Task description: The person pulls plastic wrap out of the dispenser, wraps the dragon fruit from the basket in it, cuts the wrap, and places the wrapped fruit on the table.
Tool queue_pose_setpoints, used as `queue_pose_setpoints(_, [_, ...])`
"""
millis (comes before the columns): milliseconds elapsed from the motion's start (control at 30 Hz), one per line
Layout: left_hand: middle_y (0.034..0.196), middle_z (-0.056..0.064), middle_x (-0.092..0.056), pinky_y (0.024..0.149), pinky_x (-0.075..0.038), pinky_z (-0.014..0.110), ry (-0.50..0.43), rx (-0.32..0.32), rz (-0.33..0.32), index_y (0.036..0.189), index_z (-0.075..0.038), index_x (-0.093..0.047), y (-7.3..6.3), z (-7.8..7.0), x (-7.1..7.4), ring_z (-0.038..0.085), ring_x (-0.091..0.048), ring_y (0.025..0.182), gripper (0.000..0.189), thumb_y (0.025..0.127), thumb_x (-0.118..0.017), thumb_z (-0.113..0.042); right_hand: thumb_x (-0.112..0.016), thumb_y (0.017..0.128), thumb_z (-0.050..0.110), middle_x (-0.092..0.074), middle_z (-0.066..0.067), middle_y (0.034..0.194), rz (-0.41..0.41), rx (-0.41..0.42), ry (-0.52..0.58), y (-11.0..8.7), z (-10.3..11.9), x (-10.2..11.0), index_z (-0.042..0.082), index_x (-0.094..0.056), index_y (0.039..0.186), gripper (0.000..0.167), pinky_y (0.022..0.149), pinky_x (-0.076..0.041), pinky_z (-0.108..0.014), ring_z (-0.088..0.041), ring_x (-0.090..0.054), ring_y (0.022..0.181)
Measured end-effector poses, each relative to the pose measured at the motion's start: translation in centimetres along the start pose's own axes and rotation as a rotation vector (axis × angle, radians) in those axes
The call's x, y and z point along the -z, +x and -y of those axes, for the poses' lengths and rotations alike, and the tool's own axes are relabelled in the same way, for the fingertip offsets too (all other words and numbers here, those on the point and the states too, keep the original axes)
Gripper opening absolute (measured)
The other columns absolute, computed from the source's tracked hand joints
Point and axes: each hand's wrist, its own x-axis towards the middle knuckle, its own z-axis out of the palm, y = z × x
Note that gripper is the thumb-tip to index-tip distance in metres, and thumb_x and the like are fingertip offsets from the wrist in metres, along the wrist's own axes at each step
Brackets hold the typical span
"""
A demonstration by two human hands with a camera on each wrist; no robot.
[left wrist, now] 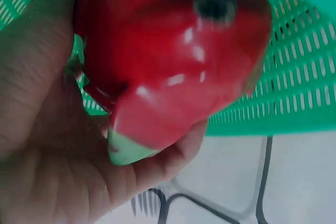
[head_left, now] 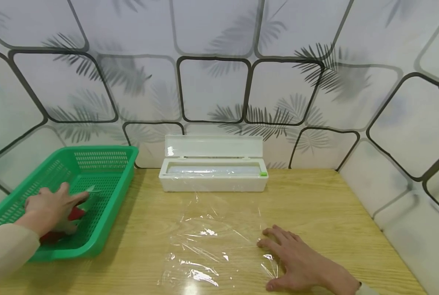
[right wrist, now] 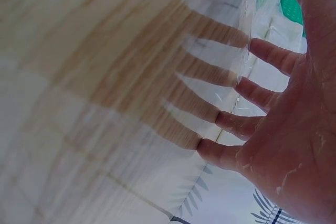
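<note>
Inside the green basket (head_left: pixel 110 213), my left hand (head_left: pixel 53 207) grips a dragon fruit (head_left: pixel 76 213), partly hidden by the hand in the head view. Up close in the left wrist view, the dragon fruit (left wrist: pixel 178 72) is glossy red with a dark round end and a green-tipped scale, thumb and fingers curled round it. A sheet of clear cling film (head_left: pixel 208 246) lies wrinkled over the wooden table. My right hand (head_left: pixel 297 262) rests at the film's right edge, fingers spread, and its fingertips (right wrist: pixel 207 148) touch the surface.
A white cling film box (head_left: pixel 213 184) stands at the back of the table (head_left: pixel 315 205), its lid (head_left: pixel 213 146) raised. The film runs forward from it. A bright green piece (head_left: pixel 263 174) sits on its front right rim. Behind rises a patterned wall (head_left: pixel 212 90).
</note>
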Motion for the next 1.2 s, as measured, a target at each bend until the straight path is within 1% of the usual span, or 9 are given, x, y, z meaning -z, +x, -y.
queue_pose_setpoints(167, [0.126,0.030,-0.041,0.048,-0.050,0.050,0.098,-0.016,-0.145,0.141,-0.017,-0.050,-0.3,0.6,1.0,0.049,-0.049,0.078,0.092,0.066,-0.089,-0.053,-0.063,0.079,0.082,-0.049,-0.012,0.148,0.008,-0.008,0.002,0.1,0.1,0.0,0.021,-0.053,0.140,0.087,0.096,-0.045,-0.073,-0.051,-0.046,0.138])
queue_pose_setpoints(267, [0.119,0.027,-0.042,0.045,-0.048,0.046,0.148,-0.046,-0.239,0.135,-0.017,-0.053,-0.5,0.9,1.9,0.046,-0.048,0.074,0.091,0.062,-0.092,-0.055,-0.063,0.079,0.082,-0.049,-0.012,0.148,0.010,-0.011,0.002,0.0,0.1,0.0,0.021,-0.053,0.140,0.087,0.096,-0.044,-0.073,-0.051,-0.046,0.138])
queue_pose_setpoints(333, [0.111,0.025,-0.042,0.042,-0.046,0.043,0.147,-0.071,-0.294,0.132,-0.018,-0.055,-0.5,0.9,2.4,0.043,-0.047,0.072,0.090,0.059,-0.093,-0.053,-0.063,0.079,0.082,-0.049,-0.012,0.148,0.011,-0.012,0.004,0.0,0.1,0.0,0.020,-0.053,0.140,0.087,0.096,-0.044,-0.073,-0.051,-0.045,0.138])
queue_pose_setpoints(400, [0.109,0.025,-0.043,0.040,-0.044,0.039,0.140,-0.092,-0.331,0.131,-0.018,-0.056,-0.4,0.8,3.0,0.039,-0.046,0.069,0.089,0.058,-0.094,-0.051,-0.064,0.078,0.082,-0.049,-0.012,0.148,0.016,-0.013,0.007,0.0,0.1,0.1,0.020,-0.053,0.140,0.088,0.096,-0.044,-0.073,-0.051,-0.045,0.138])
queue_pose_setpoints(500, [0.106,0.025,-0.044,0.039,-0.040,0.036,0.123,-0.115,-0.355,0.129,-0.019,-0.056,-0.3,0.7,3.6,0.035,-0.045,0.067,0.086,0.057,-0.093,-0.048,-0.065,0.078,0.081,-0.048,-0.012,0.148,0.027,-0.013,0.020,0.1,0.1,0.1,0.019,-0.053,0.140,0.088,0.095,-0.044,-0.074,-0.052,-0.044,0.139])
queue_pose_setpoints(633, [0.103,0.024,-0.044,0.041,-0.038,0.036,0.170,-0.132,-0.381,0.130,-0.020,-0.058,-0.2,0.4,4.0,0.032,-0.042,0.065,0.089,0.055,-0.093,-0.053,-0.066,0.078,0.081,-0.048,-0.013,0.148,0.034,-0.012,0.030,0.1,0.2,0.2,0.019,-0.053,0.140,0.089,0.095,-0.044,-0.075,-0.053,-0.044,0.139])
queue_pose_setpoints(700, [0.101,0.024,-0.044,0.042,-0.038,0.037,0.188,-0.138,-0.414,0.128,-0.020,-0.060,-0.2,0.4,4.2,0.032,-0.040,0.065,0.089,0.053,-0.093,-0.054,-0.065,0.078,0.081,-0.048,-0.013,0.148,0.033,-0.011,0.026,0.1,0.2,0.1,0.020,-0.053,0.140,0.089,0.095,-0.044,-0.075,-0.053,-0.044,0.139])
queue_pose_setpoints(933, [0.097,0.020,-0.048,0.040,-0.032,0.037,0.216,-0.225,-0.660,0.115,-0.023,-0.063,-0.6,0.2,4.9,0.031,-0.036,0.061,0.087,0.040,-0.094,-0.052,-0.064,0.078,0.082,-0.049,-0.012,0.148,0.023,-0.006,0.007,0.2,0.2,0.1,0.020,-0.053,0.140,0.089,0.096,-0.044,-0.074,-0.052,-0.045,0.138])
queue_pose_setpoints(1200, [0.097,0.016,-0.051,0.040,-0.029,0.035,0.203,-0.300,-0.754,0.111,-0.026,-0.063,-1.1,-1.0,6.3,0.032,-0.039,0.062,0.071,0.045,-0.087,-0.041,-0.064,0.077,0.082,-0.048,-0.013,0.148,0.032,-0.011,0.012,0.2,0.2,0.2,0.020,-0.053,0.140,0.089,0.096,-0.044,-0.074,-0.052,-0.044,0.138])
